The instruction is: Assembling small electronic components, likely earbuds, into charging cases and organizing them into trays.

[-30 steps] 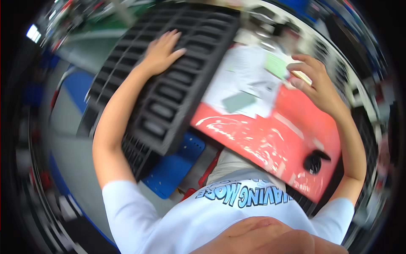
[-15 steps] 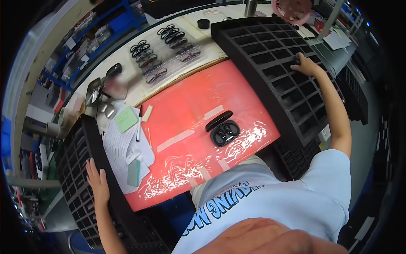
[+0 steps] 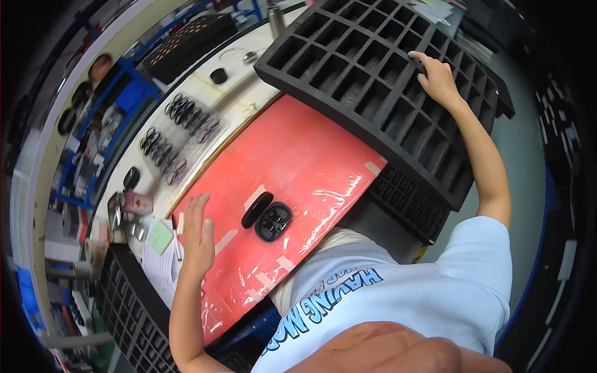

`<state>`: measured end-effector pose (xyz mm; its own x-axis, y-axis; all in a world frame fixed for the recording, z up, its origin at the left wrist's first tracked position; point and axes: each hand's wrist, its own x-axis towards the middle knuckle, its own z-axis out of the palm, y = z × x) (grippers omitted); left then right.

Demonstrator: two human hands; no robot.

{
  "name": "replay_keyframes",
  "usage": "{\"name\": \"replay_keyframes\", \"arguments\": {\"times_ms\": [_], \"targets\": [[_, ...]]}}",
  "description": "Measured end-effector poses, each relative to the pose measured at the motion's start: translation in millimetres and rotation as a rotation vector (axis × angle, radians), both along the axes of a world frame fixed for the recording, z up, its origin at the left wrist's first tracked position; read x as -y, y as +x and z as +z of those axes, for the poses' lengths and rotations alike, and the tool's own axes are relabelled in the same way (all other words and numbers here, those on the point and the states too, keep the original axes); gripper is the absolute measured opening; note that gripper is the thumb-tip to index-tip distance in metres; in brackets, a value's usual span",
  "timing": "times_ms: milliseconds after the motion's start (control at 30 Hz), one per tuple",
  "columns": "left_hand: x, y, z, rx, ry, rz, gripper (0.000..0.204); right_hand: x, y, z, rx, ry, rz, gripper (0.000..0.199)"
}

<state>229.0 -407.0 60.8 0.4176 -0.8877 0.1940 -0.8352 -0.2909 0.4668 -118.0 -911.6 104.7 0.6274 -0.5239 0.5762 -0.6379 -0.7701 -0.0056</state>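
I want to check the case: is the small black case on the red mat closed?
No. The black case lies open on the red mat, lid swung aside and two empty hollows showing.

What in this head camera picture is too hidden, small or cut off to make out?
- Compartments of the black foam tray: too dark to tell whether anything lies inside.
- Right hand: its fingertips dip out of sight at the tray cells.
- Open black case on the red mat: too small to see its contents.
- Rows of small dark parts: too small to identify.
- Left hand: lies flat, hiding the mat edge beneath.
- Lower black tray: cut off by the rim.
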Motion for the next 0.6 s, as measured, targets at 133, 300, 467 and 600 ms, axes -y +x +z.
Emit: {"name": "replay_keyframes", "arguments": {"times_ms": [133, 300, 467, 600], "targets": [[20.0, 10.9, -23.5, -0.125, -0.037, -0.033, 0.056, 23.8, -109.6, -30.4, 0.228, -0.142, -0.286, 0.054], [20.1, 20.5, -24.5, -0.403, -0.060, 0.031, 0.064, 56.1, -344.4, -116.2, 0.229, 0.330, -0.571, 0.057], [19.8, 27.9, -37.0, -0.592, -0.071, 0.106, 0.074, -27.6, -503.8, -266.7, 0.061, 0.933, -0.700, 0.052], [10.1, 30.0, -43.5, -0.685, -0.070, 0.212, 0.073, -95.0, -484.7, -317.3, 0.080, 1.499, -0.689, 0.054]]}}
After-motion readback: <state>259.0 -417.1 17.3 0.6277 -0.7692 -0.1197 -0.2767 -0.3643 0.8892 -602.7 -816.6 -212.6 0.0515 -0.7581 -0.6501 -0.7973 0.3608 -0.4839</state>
